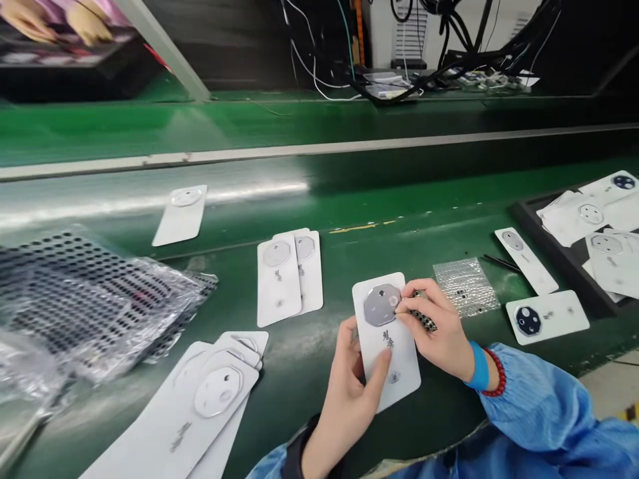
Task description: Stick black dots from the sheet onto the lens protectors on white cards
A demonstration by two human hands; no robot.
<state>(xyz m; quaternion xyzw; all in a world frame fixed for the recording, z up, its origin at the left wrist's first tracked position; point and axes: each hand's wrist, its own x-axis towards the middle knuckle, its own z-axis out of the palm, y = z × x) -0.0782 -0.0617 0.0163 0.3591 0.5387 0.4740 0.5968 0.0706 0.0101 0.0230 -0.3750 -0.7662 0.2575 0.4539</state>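
A white phone back cover (pixel 387 346) with a grey octagonal camera plate lies tilted in front of me. My left hand (pixel 349 392) grips its lower left edge, thumb pressed on its face. My right hand (pixel 438 329) is closed in a pinch at the camera plate's right edge, with a small dark perforated strip (pixel 425 320) under its fingers. What the fingertips press on the plate is too small to make out.
Two overlapped white covers (pixel 289 276) lie ahead, one (pixel 180 214) on the conveyor belt, a stack (pixel 210 406) at front left. Perforated plastic bags (pixel 94 299) sit left. A bubble-wrap piece (pixel 465 286), two covers (pixel 546 317) and a black tray (pixel 559 243) of covers lie right.
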